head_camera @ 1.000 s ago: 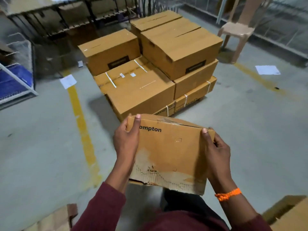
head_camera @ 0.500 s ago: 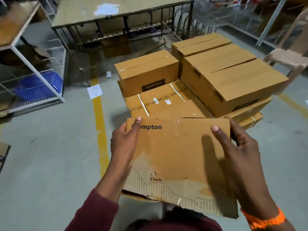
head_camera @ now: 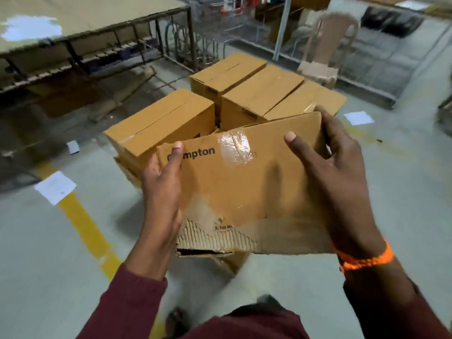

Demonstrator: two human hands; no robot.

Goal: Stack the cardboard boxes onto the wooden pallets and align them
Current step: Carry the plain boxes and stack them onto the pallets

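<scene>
I carry a worn cardboard box (head_camera: 247, 192), printed "crompton", with torn corrugation along its near edge. My left hand (head_camera: 161, 192) grips its left side, thumb on the top face. My right hand (head_camera: 327, 172) grips the right side, thumb on top and fingers curled round the far corner. Just beyond it stands the stack of cardboard boxes (head_camera: 259, 94). One box (head_camera: 159, 123) sits at the stack's near left, level with the held box. The held box hangs above the stack's near edge. The pallet beneath is hidden.
A yellow floor line (head_camera: 83, 221) runs left of the stack, with loose papers (head_camera: 55, 187) on it. A long metal-framed table (head_camera: 73, 28) stands at the back left. A plastic chair (head_camera: 325, 50) and wire racks stand behind the stack. Grey concrete floor lies on both sides.
I have walked closer to the stack, which now sits right behind the held box. The box has risen and tilted slightly; both hands keep their grip on its sides.
</scene>
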